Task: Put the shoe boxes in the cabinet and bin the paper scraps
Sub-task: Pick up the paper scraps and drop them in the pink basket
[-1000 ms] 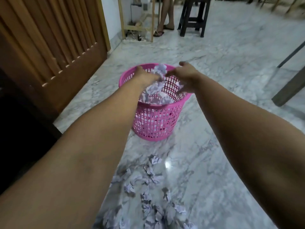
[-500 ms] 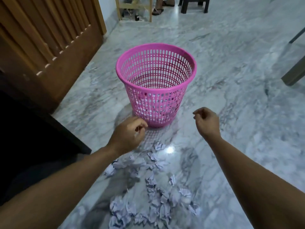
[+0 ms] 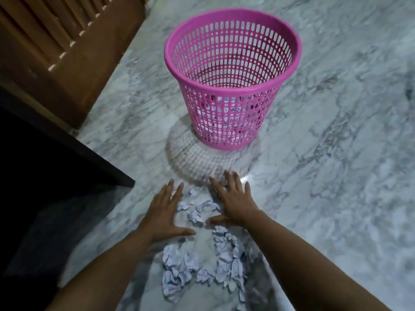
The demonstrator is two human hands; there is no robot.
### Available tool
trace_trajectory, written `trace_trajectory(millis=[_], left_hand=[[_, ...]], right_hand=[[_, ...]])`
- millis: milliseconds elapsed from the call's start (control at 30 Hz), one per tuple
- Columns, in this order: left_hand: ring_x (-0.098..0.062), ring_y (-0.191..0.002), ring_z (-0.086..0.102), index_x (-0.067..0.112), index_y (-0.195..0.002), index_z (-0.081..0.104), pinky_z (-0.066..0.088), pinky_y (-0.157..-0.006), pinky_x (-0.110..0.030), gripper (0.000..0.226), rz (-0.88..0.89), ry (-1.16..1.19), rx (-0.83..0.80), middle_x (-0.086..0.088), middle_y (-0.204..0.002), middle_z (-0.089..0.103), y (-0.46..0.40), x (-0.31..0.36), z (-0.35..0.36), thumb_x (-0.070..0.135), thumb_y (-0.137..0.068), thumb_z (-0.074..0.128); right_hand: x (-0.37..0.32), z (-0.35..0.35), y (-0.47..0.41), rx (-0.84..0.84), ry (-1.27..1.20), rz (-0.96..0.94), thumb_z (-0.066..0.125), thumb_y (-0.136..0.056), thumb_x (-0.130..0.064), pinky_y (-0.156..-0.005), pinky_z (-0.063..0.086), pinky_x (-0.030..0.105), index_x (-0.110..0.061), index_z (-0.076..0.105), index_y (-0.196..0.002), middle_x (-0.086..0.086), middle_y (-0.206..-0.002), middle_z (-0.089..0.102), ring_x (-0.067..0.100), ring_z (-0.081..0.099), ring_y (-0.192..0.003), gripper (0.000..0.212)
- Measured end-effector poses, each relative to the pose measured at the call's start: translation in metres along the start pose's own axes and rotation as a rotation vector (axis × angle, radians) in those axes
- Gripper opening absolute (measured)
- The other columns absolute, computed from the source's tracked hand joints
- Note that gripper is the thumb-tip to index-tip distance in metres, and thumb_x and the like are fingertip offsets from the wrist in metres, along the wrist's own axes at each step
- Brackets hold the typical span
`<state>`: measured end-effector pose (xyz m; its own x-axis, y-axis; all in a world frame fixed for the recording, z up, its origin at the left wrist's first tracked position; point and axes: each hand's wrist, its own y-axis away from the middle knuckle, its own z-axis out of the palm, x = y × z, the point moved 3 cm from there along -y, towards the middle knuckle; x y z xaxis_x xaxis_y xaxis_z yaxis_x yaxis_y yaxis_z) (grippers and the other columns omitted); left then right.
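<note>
A pink mesh bin point(image 3: 232, 52) stands on the marble floor, with white paper showing through its lower wall. Crumpled white paper scraps point(image 3: 197, 209) lie on the floor in front of it, and a larger heap point(image 3: 202, 265) sits nearer to me. My left hand point(image 3: 165, 212) is flat with fingers spread, just left of the small cluster of scraps. My right hand point(image 3: 233, 202) is flat and spread just right of that cluster. Neither hand holds anything. No shoe boxes are in view.
A brown slatted wooden door point(image 3: 62, 41) fills the upper left. A dark cabinet edge point(image 3: 67, 149) runs along the left, close to my left arm. Grey-veined marble floor point(image 3: 336, 153) stretches to the right of the bin.
Both hands dropped paper into the bin, pulled back loosely curled, and now lie spread flat on either side of the scraps. The view has tilted down towards the floor.
</note>
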<state>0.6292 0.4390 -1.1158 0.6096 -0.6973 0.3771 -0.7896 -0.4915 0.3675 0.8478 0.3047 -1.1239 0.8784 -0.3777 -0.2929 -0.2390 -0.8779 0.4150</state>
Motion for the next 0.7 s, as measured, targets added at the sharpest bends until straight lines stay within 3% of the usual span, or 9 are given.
trace_trajectory(millis=[33, 100, 167, 233, 333, 433, 533, 633, 700], left_hand=[[-0.022, -0.155, -0.019, 0.046, -0.154, -0.022, 0.004, -0.125, -0.049, 0.124, 0.034, -0.034, 0.028, 0.010, -0.164, -0.031, -0.002, 0.009, 0.008, 0.096, -0.067, 0.051], [-0.024, -0.157, -0.005, 0.044, -0.156, -0.017, 0.012, -0.122, -0.051, 0.101, 0.079, -0.112, 0.088, 0.005, -0.168, -0.020, -0.005, 0.027, 0.025, 0.086, -0.084, 0.040], [-0.032, -0.152, 0.018, 0.041, -0.159, -0.006, 0.028, -0.113, -0.053, 0.085, 0.123, -0.205, 0.118, -0.003, -0.171, 0.002, -0.007, 0.044, 0.037, 0.068, -0.092, 0.040], [-0.034, -0.140, 0.033, 0.038, -0.159, 0.013, 0.037, -0.104, -0.049, 0.078, 0.166, -0.277, 0.101, -0.007, -0.165, 0.021, -0.010, 0.054, 0.046, 0.053, -0.090, 0.045], [-0.033, -0.125, 0.042, 0.034, -0.146, 0.037, 0.041, -0.096, -0.042, 0.062, 0.186, -0.272, 0.073, -0.005, -0.151, 0.035, -0.017, 0.061, 0.047, 0.042, -0.087, 0.055], [-0.030, -0.110, 0.046, 0.029, -0.133, 0.046, 0.047, -0.081, -0.038, 0.045, 0.209, -0.162, 0.067, -0.004, -0.135, 0.041, -0.027, 0.065, 0.039, 0.033, -0.089, 0.056], [-0.027, -0.098, 0.049, 0.027, -0.117, 0.045, 0.050, -0.068, -0.041, 0.023, 0.244, -0.094, 0.025, -0.003, -0.118, 0.044, -0.029, 0.063, 0.027, 0.038, -0.098, 0.050], [-0.023, -0.083, 0.042, 0.025, -0.104, 0.044, 0.047, -0.064, -0.041, 0.015, 0.307, -0.013, 0.035, 0.001, -0.106, 0.041, -0.020, 0.058, 0.016, 0.036, -0.095, 0.041], [-0.021, -0.083, 0.042, 0.025, -0.101, 0.046, 0.047, -0.064, -0.041, 0.012, 0.341, 0.051, 0.106, 0.003, -0.104, 0.041, -0.010, 0.054, 0.001, 0.029, -0.091, 0.042]], right_hand=[[-0.006, 0.010, 0.000, 0.009, 0.037, 0.001, 0.039, -0.067, -0.097, -0.117, 0.003, 0.071, -0.040, -0.001, -0.161, 0.015, -0.169, -0.015, 0.042, -0.013, -0.156, 0.117], [-0.016, 0.025, 0.005, 0.183, 0.091, 0.006, 0.043, -0.088, -0.069, -0.110, 0.028, 0.065, -0.030, 0.040, -0.150, 0.017, -0.167, 0.019, 0.041, 0.025, -0.150, 0.073], [-0.021, 0.035, 0.014, 0.361, 0.156, -0.049, 0.050, -0.091, -0.051, -0.082, 0.045, 0.049, -0.022, 0.060, -0.122, 0.014, -0.145, 0.050, 0.038, 0.055, -0.116, 0.043], [-0.018, 0.037, 0.022, 0.427, 0.135, -0.087, 0.054, -0.091, -0.046, -0.064, 0.045, 0.040, -0.021, 0.059, -0.110, 0.009, -0.123, 0.057, 0.033, 0.058, -0.093, 0.032], [-0.006, 0.032, 0.028, 0.399, 0.044, -0.091, 0.047, -0.095, -0.046, -0.045, 0.042, 0.034, -0.022, 0.050, -0.104, 0.004, -0.107, 0.054, 0.026, 0.056, -0.084, 0.026], [0.004, 0.024, 0.035, 0.331, -0.004, -0.111, 0.040, -0.100, -0.049, -0.047, 0.042, 0.035, -0.021, 0.047, -0.102, 0.004, -0.104, 0.052, 0.025, 0.057, -0.083, 0.028], [0.023, 0.017, 0.050, 0.321, -0.058, -0.020, 0.045, -0.103, -0.047, -0.051, 0.039, 0.032, -0.020, 0.051, -0.101, 0.001, -0.101, 0.051, 0.027, 0.060, -0.072, 0.027], [0.044, 0.014, 0.071, 0.329, -0.124, 0.102, 0.048, -0.103, -0.047, -0.054, 0.039, 0.030, -0.022, 0.053, -0.100, -0.003, -0.100, 0.053, 0.024, 0.060, -0.068, 0.025], [0.050, 0.005, 0.083, 0.383, -0.169, 0.160, 0.048, -0.103, -0.047, -0.055, 0.041, 0.031, -0.024, 0.054, -0.099, -0.006, -0.099, 0.055, 0.022, 0.059, -0.070, 0.024]])
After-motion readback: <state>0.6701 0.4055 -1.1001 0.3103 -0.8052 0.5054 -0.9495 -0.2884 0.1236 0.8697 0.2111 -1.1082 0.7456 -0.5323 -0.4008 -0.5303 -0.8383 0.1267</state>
